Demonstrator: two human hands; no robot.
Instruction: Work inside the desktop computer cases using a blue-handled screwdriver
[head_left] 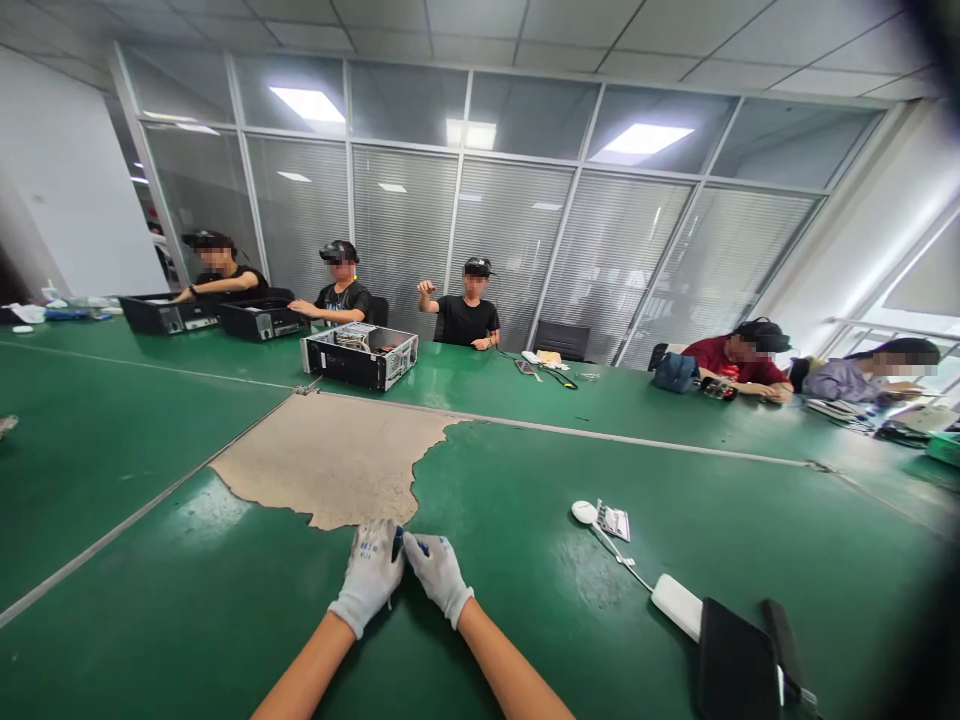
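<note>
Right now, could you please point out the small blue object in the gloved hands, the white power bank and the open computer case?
small blue object [398, 541], head view, tip showing between the gloves.
white power bank [677, 605], head view, top face.
open computer case [362, 357], head view, front side wall.

No readable text anywhere. Left glove [369, 572] has a small blue print on the back, too blurred to make out. The open PC cases [361, 355] and the items on the table [525, 560] show no legible labels.
</note>
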